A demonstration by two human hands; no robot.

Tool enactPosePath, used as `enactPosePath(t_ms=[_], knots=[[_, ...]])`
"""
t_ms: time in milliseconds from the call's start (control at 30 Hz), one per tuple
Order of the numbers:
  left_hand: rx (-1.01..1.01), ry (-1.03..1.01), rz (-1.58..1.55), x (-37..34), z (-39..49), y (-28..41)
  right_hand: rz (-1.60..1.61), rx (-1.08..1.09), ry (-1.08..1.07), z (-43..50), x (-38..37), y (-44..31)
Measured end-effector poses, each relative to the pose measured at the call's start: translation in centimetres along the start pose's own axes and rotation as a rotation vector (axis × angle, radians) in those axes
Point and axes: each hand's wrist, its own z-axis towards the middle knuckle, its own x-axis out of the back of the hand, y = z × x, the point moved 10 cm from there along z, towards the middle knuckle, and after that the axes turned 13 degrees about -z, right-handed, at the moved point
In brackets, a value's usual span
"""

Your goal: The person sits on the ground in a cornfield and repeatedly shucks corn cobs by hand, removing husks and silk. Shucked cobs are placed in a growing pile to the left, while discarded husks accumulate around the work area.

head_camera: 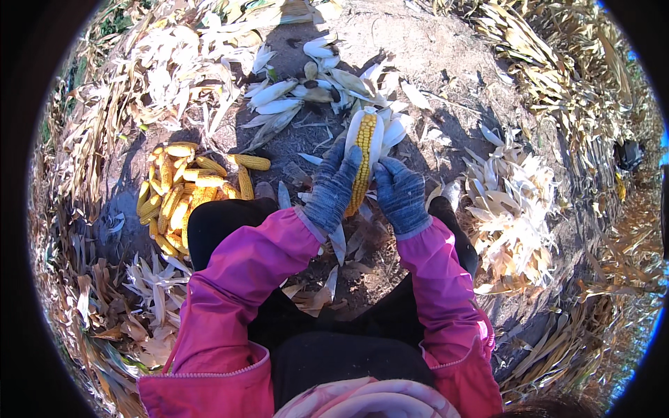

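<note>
My left hand [333, 190], in a grey knitted glove, is closed around the lower part of an ear of corn [364, 141]. The ear tilts away from me, its yellow kernels bare along the front. Pale husk [353, 128] still wraps its sides and top end. At the ear's right side, my right hand [400, 190], gloved alike, pinches the edge of the husk between thumb and fingers. Beyond the ear lie several unhusked ears [277, 94] on the soil.
A pile of husked yellow ears [175, 196] lies on the ground at left, beside my knee. Loose husks [509, 224] are heaped at right and more [167, 68] at upper left. Dry corn stalks [569, 62] border the bare soil.
</note>
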Motion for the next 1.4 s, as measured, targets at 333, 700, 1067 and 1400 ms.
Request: enactPosePath(t_ms=[333, 700, 1067, 1400], knots=[[0.042, 0.008, -0.026, -0.3, -0.3, 0.5, 0.109, 0.001, -0.032, 0.1, -0.2, 0.5], [0.004, 0.04, 0.005, 0.7, 0.0, -0.3, 0.03, 0.002, -0.069, -0.2, -1.2, 1.3], [0.058, 0.086, 0.023, 1.9, 0.2, -1.8, -0.427, 0.081, -0.092, -0.3, -1.1, -0.2], [0.001, 0.053, 0.169, 2.0, 0.9, -1.6, -0.306, 0.132, -0.048, -0.4, -0.6, -0.4]])
